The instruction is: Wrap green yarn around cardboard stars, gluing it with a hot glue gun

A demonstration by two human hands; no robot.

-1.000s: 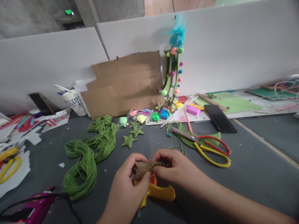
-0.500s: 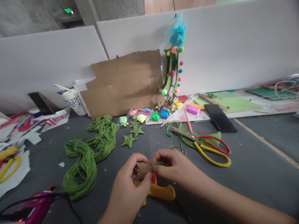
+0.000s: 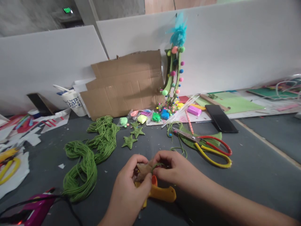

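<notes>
My left hand (image 3: 130, 188) is closed around a small brown cardboard piece (image 3: 144, 170) with pointed corners, perhaps a star. Thumb and fingers of my right hand (image 3: 172, 166) pinch green yarn (image 3: 158, 166) against the cardboard's right side. Under both hands lies a yellow glue gun (image 3: 163, 193) with an orange trigger, partly hidden by my left hand. Beyond them are green yarn-wrapped stars (image 3: 129, 142). A loose skein of green yarn (image 3: 81, 169) spreads to the left. Scissors (image 3: 204, 144) with red and yellow handles rest on a green piece at the right.
Brown cardboard (image 3: 124, 91) leans on the white partition (image 3: 223, 47) beside a pompom-covered green figure (image 3: 174, 72). Colourful clay packets (image 3: 142, 118) lie before it. A black phone (image 3: 221, 119) is at the right, a magenta tool (image 3: 39, 207) with a cable at the lower left, a white cup (image 3: 75, 102) behind.
Both hands stay nearly in place. The cardboard piece is slightly tilted, and the green yarn at its right side shows a little more. The view has shifted very slightly.
</notes>
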